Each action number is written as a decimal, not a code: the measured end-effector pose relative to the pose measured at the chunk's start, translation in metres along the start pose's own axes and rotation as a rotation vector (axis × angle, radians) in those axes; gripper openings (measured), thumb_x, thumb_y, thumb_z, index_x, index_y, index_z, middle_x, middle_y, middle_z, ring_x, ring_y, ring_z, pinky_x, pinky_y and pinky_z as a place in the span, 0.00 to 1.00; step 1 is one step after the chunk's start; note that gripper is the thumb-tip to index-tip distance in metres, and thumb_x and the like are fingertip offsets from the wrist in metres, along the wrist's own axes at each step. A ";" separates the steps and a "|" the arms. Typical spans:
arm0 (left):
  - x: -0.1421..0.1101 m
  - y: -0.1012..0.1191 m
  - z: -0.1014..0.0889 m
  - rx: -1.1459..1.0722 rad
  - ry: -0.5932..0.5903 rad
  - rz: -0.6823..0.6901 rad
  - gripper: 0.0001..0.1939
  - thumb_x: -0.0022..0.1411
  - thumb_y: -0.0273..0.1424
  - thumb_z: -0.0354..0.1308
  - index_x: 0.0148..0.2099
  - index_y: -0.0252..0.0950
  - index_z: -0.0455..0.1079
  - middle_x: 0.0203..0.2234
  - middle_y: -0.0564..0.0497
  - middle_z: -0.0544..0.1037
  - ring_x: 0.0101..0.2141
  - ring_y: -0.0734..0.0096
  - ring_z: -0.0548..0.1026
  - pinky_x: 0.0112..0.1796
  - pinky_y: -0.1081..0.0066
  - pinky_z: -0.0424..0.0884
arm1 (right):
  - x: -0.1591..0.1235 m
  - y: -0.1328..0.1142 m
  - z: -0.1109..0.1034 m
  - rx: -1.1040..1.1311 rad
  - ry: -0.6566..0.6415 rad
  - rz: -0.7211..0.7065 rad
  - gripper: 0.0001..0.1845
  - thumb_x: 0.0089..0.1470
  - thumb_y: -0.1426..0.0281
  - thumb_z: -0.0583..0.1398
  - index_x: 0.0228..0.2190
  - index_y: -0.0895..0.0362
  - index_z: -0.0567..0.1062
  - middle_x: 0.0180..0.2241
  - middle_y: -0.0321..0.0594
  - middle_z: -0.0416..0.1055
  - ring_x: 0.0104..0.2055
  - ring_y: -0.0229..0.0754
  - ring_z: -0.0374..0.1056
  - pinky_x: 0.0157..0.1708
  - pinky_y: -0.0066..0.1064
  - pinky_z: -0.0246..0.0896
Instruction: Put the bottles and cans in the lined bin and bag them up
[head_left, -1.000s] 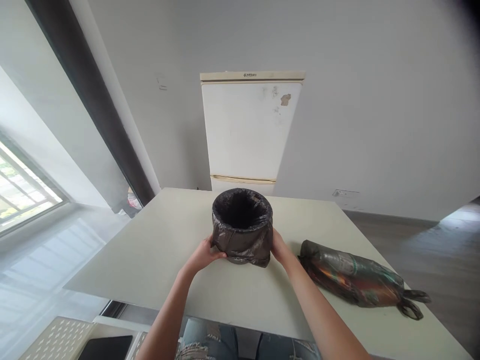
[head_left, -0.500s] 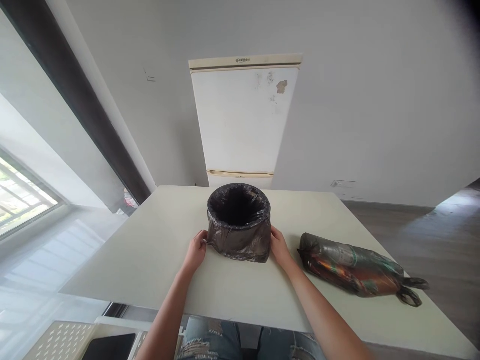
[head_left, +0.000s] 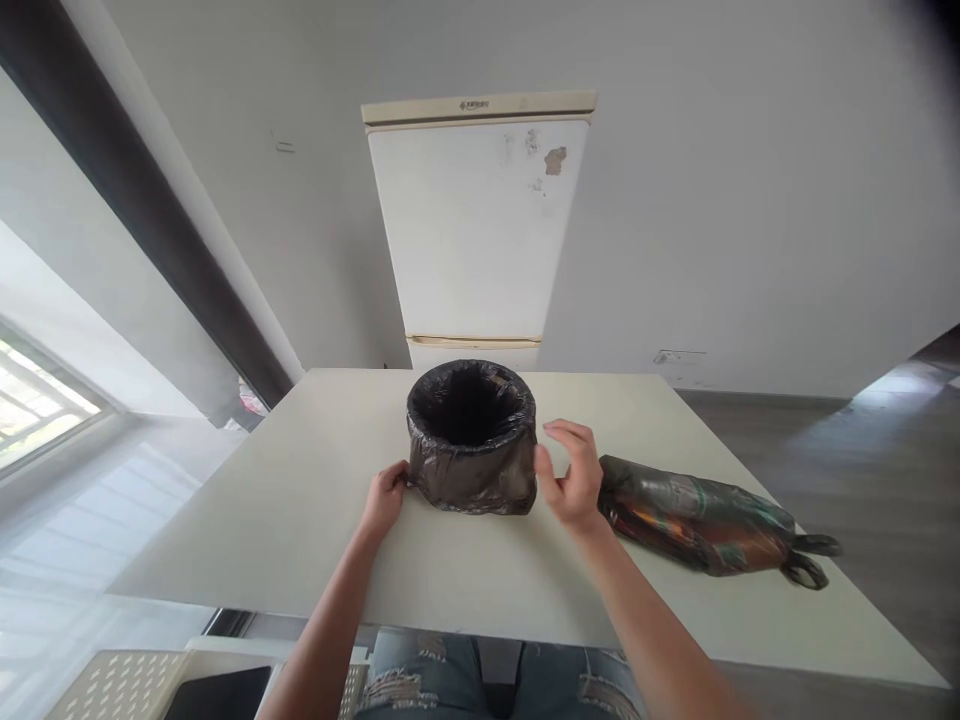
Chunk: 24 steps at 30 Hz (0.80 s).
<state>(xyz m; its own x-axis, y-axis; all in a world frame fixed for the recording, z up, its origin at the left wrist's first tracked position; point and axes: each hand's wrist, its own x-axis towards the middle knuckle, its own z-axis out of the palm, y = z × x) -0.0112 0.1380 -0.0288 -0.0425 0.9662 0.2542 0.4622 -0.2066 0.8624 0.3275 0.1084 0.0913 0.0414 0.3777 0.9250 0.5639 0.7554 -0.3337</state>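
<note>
A round bin lined with a black plastic bag (head_left: 474,478) stands upright on the white table, its mouth facing up and the bag folded down over the outside. At its lower left side, my left hand (head_left: 385,500) pinches the loose edge of the bag. My right hand (head_left: 576,475) is off the bag, raised just right of the bin, with thumb and fingers apart and nothing between them. Behind that hand lies a tied dark plastic bag (head_left: 701,520) with several colourful items showing through it.
The white table (head_left: 315,450) spreads out in front of me. A white fridge (head_left: 480,230) stands against the wall behind it. Below the table's near left edge is a cream perforated plastic container (head_left: 120,680) with a dark flat object (head_left: 219,697).
My right hand has let go of the bin's right side, lifted and opened. My left hand stays at the bag's edge. The view has shifted slightly.
</note>
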 end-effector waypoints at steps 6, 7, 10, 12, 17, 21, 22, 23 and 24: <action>0.001 0.002 -0.002 -0.011 -0.020 -0.010 0.13 0.51 0.29 0.52 0.34 0.36 0.77 0.27 0.50 0.81 0.32 0.61 0.77 0.37 0.68 0.72 | 0.048 -0.064 0.006 -0.089 -0.619 -0.309 0.25 0.67 0.68 0.63 0.62 0.56 0.66 0.55 0.50 0.74 0.59 0.51 0.69 0.65 0.50 0.58; 0.002 0.001 -0.002 -0.005 -0.019 -0.008 0.14 0.51 0.30 0.52 0.35 0.36 0.78 0.28 0.50 0.82 0.33 0.61 0.77 0.37 0.68 0.72 | 0.050 -0.067 0.009 -0.146 -0.667 -0.295 0.25 0.67 0.70 0.62 0.62 0.58 0.66 0.53 0.50 0.75 0.57 0.50 0.69 0.65 0.49 0.57; 0.004 -0.001 -0.002 0.032 -0.022 -0.005 0.13 0.51 0.30 0.51 0.34 0.36 0.77 0.28 0.50 0.82 0.33 0.60 0.77 0.36 0.68 0.71 | 0.050 -0.064 0.016 -0.246 -0.726 -0.286 0.24 0.64 0.81 0.59 0.59 0.59 0.69 0.45 0.46 0.77 0.48 0.47 0.70 0.57 0.44 0.61; 0.005 -0.002 -0.002 0.048 -0.043 0.001 0.12 0.50 0.30 0.51 0.32 0.37 0.75 0.26 0.52 0.80 0.31 0.62 0.76 0.36 0.69 0.70 | 0.052 -0.056 0.015 -0.254 -0.731 -0.289 0.24 0.61 0.85 0.57 0.57 0.59 0.71 0.43 0.45 0.77 0.46 0.45 0.70 0.52 0.40 0.62; 0.006 0.002 -0.003 0.048 -0.105 0.033 0.12 0.48 0.29 0.48 0.30 0.39 0.72 0.23 0.54 0.74 0.30 0.67 0.73 0.37 0.70 0.67 | 0.078 -0.028 -0.010 -0.211 -0.612 -0.167 0.23 0.64 0.81 0.58 0.57 0.52 0.72 0.43 0.43 0.77 0.47 0.48 0.71 0.52 0.43 0.63; 0.004 0.008 -0.003 0.080 -0.108 0.014 0.12 0.49 0.29 0.47 0.30 0.39 0.72 0.24 0.53 0.73 0.30 0.68 0.72 0.37 0.70 0.65 | 0.110 0.015 -0.050 -0.230 -0.469 0.010 0.21 0.64 0.72 0.63 0.57 0.48 0.73 0.48 0.44 0.76 0.52 0.55 0.71 0.54 0.53 0.66; 0.004 0.009 -0.003 0.079 -0.109 0.007 0.12 0.49 0.29 0.47 0.30 0.39 0.72 0.24 0.53 0.73 0.30 0.67 0.72 0.37 0.69 0.65 | 0.116 0.029 -0.060 -0.264 -0.459 0.054 0.20 0.63 0.70 0.64 0.56 0.49 0.74 0.48 0.44 0.76 0.51 0.55 0.72 0.53 0.54 0.67; 0.003 0.009 -0.003 0.078 -0.110 0.002 0.12 0.50 0.29 0.46 0.30 0.39 0.72 0.24 0.53 0.73 0.30 0.67 0.72 0.37 0.69 0.65 | 0.121 0.043 -0.070 -0.302 -0.461 0.096 0.20 0.63 0.68 0.64 0.55 0.49 0.75 0.48 0.44 0.76 0.50 0.56 0.72 0.52 0.54 0.68; 0.003 0.009 -0.003 0.076 -0.113 -0.002 0.12 0.50 0.29 0.46 0.30 0.39 0.71 0.24 0.53 0.73 0.30 0.67 0.72 0.37 0.69 0.65 | 0.124 0.058 -0.080 -0.340 -0.476 0.131 0.19 0.62 0.67 0.65 0.55 0.50 0.75 0.48 0.44 0.76 0.49 0.56 0.72 0.52 0.55 0.68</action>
<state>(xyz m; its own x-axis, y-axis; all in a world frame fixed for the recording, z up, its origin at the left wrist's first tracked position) -0.0098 0.1389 -0.0193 0.0546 0.9786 0.1983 0.5283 -0.1968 0.8259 0.4312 0.1564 0.2011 -0.2013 0.7142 0.6704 0.8147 0.5020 -0.2902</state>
